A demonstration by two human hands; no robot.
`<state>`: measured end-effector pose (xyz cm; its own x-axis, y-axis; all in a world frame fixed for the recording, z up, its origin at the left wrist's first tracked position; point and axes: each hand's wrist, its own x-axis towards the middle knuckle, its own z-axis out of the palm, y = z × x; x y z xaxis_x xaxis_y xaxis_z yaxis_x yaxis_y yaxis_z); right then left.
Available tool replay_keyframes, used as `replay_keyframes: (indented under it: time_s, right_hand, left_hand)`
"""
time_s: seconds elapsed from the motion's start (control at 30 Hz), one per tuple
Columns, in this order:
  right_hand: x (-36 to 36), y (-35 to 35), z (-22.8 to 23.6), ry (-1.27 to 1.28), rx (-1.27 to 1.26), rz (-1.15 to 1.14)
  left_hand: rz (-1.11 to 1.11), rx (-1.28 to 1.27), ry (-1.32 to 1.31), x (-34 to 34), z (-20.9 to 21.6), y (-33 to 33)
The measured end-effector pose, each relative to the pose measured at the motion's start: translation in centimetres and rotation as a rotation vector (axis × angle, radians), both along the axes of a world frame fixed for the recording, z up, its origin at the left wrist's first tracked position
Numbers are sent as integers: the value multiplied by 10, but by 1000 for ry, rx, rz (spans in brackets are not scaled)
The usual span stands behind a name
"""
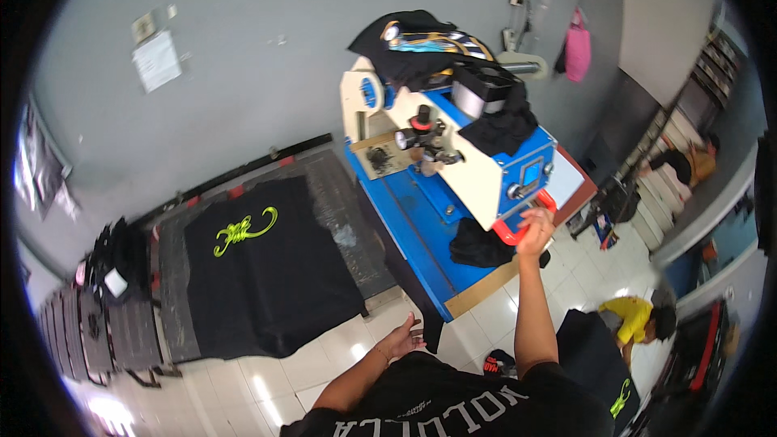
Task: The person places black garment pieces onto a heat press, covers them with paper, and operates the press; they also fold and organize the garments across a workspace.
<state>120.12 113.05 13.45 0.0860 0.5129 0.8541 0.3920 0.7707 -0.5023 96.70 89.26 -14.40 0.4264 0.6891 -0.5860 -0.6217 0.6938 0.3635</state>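
My right hand (534,232) is closed round the red handle (508,235) at the front of a blue and cream heat press (473,174). Low in the view, my left hand (402,337) holds nothing, its fingers apart, beside a hanging piece of black cloth (426,317). Under the press head, black fabric (479,244) lies bunched near the handle. To the left, a black fabric panel (271,291) with a bright green curling print (243,232) lies flat on a dark table (336,210).
Dark cloth (413,36) and a black and white box (479,89) rest on top of the press. At far left, black fabric (117,259) is piled by slatted racks (65,332). A person in yellow (631,320) bends near a printed black panel (587,348); another person (692,166) is farther back.
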Motion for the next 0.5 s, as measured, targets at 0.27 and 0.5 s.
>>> replay_keyframes:
  time_s: [0.27, 0.5]
  right_hand:
    - [-4, -11, 11, 22, -20, -20]
    - [-2, -14, 14, 65, -59, -23]
  left_hand:
    - [-18, 41, -100, -3, -11, -17]
    - [-125, 208, 10, -8, 59, -25]
